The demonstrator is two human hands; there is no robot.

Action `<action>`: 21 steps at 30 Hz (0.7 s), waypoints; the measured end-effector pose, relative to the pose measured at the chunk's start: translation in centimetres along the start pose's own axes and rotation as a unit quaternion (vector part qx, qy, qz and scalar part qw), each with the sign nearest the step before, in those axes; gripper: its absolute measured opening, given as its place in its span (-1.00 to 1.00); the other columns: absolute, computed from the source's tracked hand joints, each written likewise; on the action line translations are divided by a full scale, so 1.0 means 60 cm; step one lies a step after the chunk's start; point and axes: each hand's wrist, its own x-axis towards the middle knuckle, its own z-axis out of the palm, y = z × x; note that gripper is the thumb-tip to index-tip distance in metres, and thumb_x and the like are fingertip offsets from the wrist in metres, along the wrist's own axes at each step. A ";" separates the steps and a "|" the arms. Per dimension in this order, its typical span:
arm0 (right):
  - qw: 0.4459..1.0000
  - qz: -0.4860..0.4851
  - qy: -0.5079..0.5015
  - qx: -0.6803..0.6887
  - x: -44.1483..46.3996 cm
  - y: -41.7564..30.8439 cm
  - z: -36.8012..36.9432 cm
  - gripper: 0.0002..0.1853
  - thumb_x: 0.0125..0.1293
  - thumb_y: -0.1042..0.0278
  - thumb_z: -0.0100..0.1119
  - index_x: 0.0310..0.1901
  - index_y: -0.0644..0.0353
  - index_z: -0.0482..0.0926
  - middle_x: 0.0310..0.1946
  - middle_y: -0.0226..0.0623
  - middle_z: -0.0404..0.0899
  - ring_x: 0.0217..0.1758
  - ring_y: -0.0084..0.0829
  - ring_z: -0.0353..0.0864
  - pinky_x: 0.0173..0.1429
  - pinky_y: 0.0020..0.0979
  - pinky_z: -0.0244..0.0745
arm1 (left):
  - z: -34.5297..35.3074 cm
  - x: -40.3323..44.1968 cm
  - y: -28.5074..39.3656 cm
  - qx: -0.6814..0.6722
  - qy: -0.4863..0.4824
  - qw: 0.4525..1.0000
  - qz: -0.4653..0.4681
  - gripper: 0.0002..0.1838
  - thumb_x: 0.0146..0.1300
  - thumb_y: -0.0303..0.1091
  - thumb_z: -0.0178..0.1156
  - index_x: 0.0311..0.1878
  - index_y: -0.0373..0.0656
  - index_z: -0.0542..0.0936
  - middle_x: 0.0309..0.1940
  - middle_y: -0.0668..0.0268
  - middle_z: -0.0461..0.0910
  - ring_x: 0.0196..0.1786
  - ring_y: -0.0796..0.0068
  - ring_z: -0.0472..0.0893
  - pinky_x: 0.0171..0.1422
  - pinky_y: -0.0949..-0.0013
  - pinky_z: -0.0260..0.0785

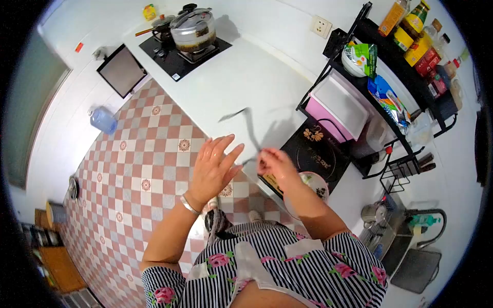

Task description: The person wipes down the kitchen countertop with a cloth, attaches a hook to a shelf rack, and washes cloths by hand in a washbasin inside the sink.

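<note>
Right hand [276,165] grips a blurred grey strip [250,126] near the counter [205,87], left hand [211,169] has fingers spread open

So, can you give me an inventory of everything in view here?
Counter: one, white, centre
Stove: one, black, counter's far end
Large pot: one, silvery, on stove
Small pot: one, dark, beside it
Rack: one, black, right side
Bottles: several, mixed colours, rack top
Bin: one, pink, white lid, under rack
Cooktop: one, black with gold pattern, near bin
Bowl: one, pale, partly behind right arm
Tap: one, dark, lower right
Water jug: one, blue, left
Floor: one, red, grey and white tiles, left
Strap: one, dark, blurred, in right hand
Left hand: one, bare, over counter edge
Right hand: one, bare, holding strap
</note>
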 end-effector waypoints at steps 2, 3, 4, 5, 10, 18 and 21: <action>0.992 -0.025 0.111 0.047 0.032 -0.016 0.006 -0.77 0.29 0.22 0.07 -0.18 0.21 0.48 -0.37 -0.39 0.52 -0.33 -0.52 0.54 -0.24 -0.48 0.46 | 0.042 0.004 -0.043 -0.073 -0.002 0.996 -0.041 -0.51 -0.01 -0.38 0.30 0.07 -0.08 0.48 0.02 0.23 0.42 -0.05 0.26 0.49 -0.03 0.25 0.42; 0.991 -0.045 0.117 0.056 0.045 -0.025 0.006 -0.78 0.30 0.20 0.06 -0.19 0.17 0.47 -0.36 -0.42 0.51 -0.33 -0.51 0.54 -0.22 -0.47 0.45 | 0.060 0.005 -0.057 -0.119 -0.026 0.991 -0.048 -0.53 0.00 -0.38 0.29 0.06 -0.10 0.48 0.02 0.22 0.42 -0.09 0.27 0.50 -0.07 0.27 0.43; 0.985 -0.061 0.145 0.068 0.054 -0.030 0.008 -0.79 0.30 0.19 0.06 -0.20 0.15 0.47 -0.35 -0.43 0.51 -0.33 -0.51 0.54 -0.21 -0.47 0.44 | 0.076 0.012 -0.069 -0.162 -0.047 0.984 -0.051 -0.54 0.01 -0.38 0.29 0.04 -0.11 0.49 0.01 0.22 0.43 -0.12 0.27 0.52 -0.10 0.29 0.44; 0.979 -0.077 0.171 0.078 0.066 -0.037 0.019 -0.80 0.31 0.19 0.05 -0.21 0.13 0.47 -0.33 -0.45 0.50 -0.32 -0.51 0.54 -0.21 -0.47 0.44 | 0.081 0.023 -0.084 -0.204 -0.066 0.975 -0.056 -0.56 0.02 -0.37 0.29 0.03 -0.12 0.49 0.00 0.21 0.43 -0.15 0.28 0.53 -0.13 0.30 0.45; 0.955 -0.107 0.257 0.097 0.115 -0.056 0.051 -0.81 0.32 0.17 0.04 -0.24 0.10 0.47 -0.33 -0.47 0.48 -0.31 -0.54 0.54 -0.22 -0.50 0.44 | 0.107 0.087 -0.150 -0.300 -0.069 0.952 0.002 -0.62 0.03 -0.34 0.28 -0.03 -0.16 0.54 -0.07 0.23 0.47 -0.20 0.27 0.57 -0.16 0.33 0.45; 0.922 -0.131 0.359 0.053 0.179 -0.067 0.012 -0.80 0.31 0.19 0.04 -0.20 0.15 0.47 -0.34 -0.43 0.50 -0.32 -0.55 0.54 -0.26 -0.51 0.46 | 0.198 0.216 -0.166 -0.420 -0.130 0.898 -0.014 -0.71 0.14 -0.34 0.20 -0.06 -0.21 0.56 -0.20 0.16 0.53 -0.30 0.29 0.55 -0.25 0.35 0.41; 0.917 -0.138 0.373 0.020 0.220 -0.086 -0.017 -0.78 0.31 0.21 0.03 -0.19 0.19 0.46 -0.36 -0.41 0.50 -0.36 -0.57 0.51 -0.29 -0.51 0.45 | 0.252 0.285 -0.163 -0.437 -0.145 0.887 -0.030 -0.73 0.19 -0.32 0.16 -0.08 -0.23 0.57 -0.26 0.15 0.55 -0.38 0.35 0.52 -0.30 0.40 0.38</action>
